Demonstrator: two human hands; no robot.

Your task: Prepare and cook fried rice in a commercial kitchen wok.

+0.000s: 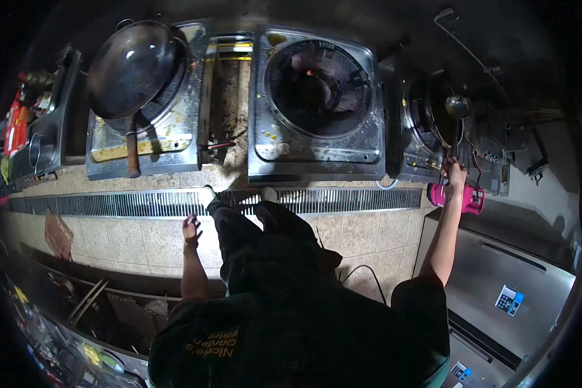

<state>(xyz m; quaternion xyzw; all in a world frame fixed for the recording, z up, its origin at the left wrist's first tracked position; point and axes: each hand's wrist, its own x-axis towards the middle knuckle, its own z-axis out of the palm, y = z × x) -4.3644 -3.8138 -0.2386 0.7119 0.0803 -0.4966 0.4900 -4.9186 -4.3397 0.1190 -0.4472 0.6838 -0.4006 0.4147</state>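
My right hand [454, 172] reaches far out to the right, its fingers closed around the handle of a metal ladle [458, 105]. The ladle's round bowl is above a dark wok or pan on the right-hand burner [419, 119]. Just below that hand, a pink gas cylinder [473, 200] is partly hidden by my forearm. On the left, my left hand [190, 232] hangs low over the tiled floor, fingers loosely apart and apparently empty. A dark wok [131, 68] with a wooden handle [132, 148] sits tilted on the left stove [174, 131].
In the middle, a steel stove [315, 153] has a wide round burner well with a small red glow. A floor drain grate [349, 200] runs under my feet. Steel cabinets [509, 286] stand at right; a brown board [58, 235] is at left.
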